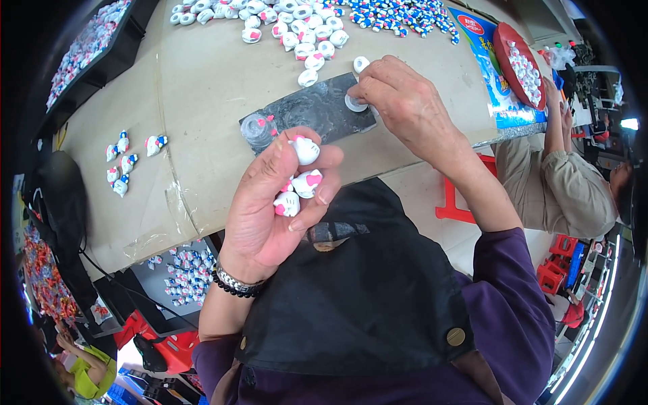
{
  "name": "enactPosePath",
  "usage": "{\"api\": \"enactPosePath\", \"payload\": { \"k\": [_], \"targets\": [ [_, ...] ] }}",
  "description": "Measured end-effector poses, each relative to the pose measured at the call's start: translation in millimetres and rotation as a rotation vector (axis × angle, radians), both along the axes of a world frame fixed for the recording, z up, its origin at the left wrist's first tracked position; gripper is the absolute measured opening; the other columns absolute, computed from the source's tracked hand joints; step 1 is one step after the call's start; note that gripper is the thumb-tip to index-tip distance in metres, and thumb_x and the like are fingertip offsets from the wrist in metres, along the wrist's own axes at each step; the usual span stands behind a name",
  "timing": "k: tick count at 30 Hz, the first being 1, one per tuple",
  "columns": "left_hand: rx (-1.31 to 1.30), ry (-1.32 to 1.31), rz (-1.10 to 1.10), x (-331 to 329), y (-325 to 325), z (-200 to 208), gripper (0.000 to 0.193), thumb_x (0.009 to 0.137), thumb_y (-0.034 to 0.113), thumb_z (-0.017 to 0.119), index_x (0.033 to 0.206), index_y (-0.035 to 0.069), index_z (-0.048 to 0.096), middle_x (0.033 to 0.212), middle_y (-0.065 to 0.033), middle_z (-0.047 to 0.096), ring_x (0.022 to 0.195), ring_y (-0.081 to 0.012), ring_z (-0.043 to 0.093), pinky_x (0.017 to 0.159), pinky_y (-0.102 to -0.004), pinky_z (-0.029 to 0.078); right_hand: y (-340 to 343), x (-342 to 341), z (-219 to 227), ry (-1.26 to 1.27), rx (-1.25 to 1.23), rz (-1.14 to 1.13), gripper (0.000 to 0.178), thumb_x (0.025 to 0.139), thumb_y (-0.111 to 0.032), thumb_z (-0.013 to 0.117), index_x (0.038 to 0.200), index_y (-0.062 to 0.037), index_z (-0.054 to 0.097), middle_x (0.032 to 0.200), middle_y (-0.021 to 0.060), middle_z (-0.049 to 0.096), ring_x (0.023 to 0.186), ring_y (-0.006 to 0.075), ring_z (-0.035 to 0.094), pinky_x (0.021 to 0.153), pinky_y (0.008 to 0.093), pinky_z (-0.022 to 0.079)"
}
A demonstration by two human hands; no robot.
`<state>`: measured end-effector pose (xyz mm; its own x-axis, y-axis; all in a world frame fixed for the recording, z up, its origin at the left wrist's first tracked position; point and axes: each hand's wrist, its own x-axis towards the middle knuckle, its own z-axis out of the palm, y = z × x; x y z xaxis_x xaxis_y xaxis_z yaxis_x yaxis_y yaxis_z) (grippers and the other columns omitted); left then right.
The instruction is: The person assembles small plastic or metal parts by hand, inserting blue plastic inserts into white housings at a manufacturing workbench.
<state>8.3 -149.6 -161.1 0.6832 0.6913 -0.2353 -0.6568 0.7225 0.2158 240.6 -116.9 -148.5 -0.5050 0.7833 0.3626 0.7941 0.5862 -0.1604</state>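
Note:
Several small white cat-shaped heads with pink bows [307, 151] rest in my left hand [253, 209], its fingers curled around them above the table's near edge. My right hand [412, 104] is pinched at a small whitish round dish [355, 103] on the right end of a dark flat slab [307, 111]; what the fingertips hold is hidden. At the slab's left end sits another whitish round dish [254, 125], with tiny pink pieces [270, 119] beside it. A single white head [361, 64] lies just beyond my right fingertips.
White hollow heads [304, 34] and blue-and-white bodies [412, 17] pile at the far side. Several joined figures [121, 162] lie left. A red dish [518, 65] of small parts stands right, near a co-worker [574, 182]. A black tray [115, 50] is far left.

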Motion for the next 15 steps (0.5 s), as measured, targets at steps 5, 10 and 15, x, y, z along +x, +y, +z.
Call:
{"api": "enactPosePath", "payload": {
  "k": [5, 10, 15],
  "targets": [
    [0.018, -0.074, -0.008, 7, 0, -3, 0.035, 0.101, 0.034, 0.043, 0.119, 0.004, 0.050, 0.097, -0.0133, 0.062, 0.071, -0.0169, 0.053, 0.040, -0.0189, 0.034, -3, 0, -2, 0.004, 0.020, -0.025, 0.018, 0.070, 0.006, 0.062, 0.087, -0.0016, 0.063, 0.086, 0.0092, 0.059, 0.086, 0.0266, 0.060, 0.070, 0.0358, 0.051],
    [0.063, -0.026, -0.030, 11, 0, 0, 0.033, 0.101, 0.033, 0.044, 0.120, 0.007, 0.047, 0.082, -0.0077, 0.057, 0.060, -0.0133, 0.050, 0.038, -0.0187, 0.032, -1, 1, -3, 0.024, 0.016, -0.030, 0.019, 0.068, 0.006, 0.062, 0.086, -0.0016, 0.062, 0.087, 0.0094, 0.059, 0.087, 0.0270, 0.060, 0.071, 0.0364, 0.051],
    [0.070, 0.122, -0.032, 15, -2, 5, 0.033, 0.099, 0.036, 0.049, 0.118, 0.008, 0.048, 0.079, -0.0065, 0.056, 0.055, -0.0105, 0.048, 0.038, -0.0179, 0.029, -2, 0, 0, 0.019, 0.004, -0.053, 0.020, 0.067, 0.007, 0.061, 0.085, -0.0020, 0.062, 0.087, 0.0092, 0.059, 0.087, 0.0271, 0.060, 0.070, 0.0368, 0.051]
  ]
}}
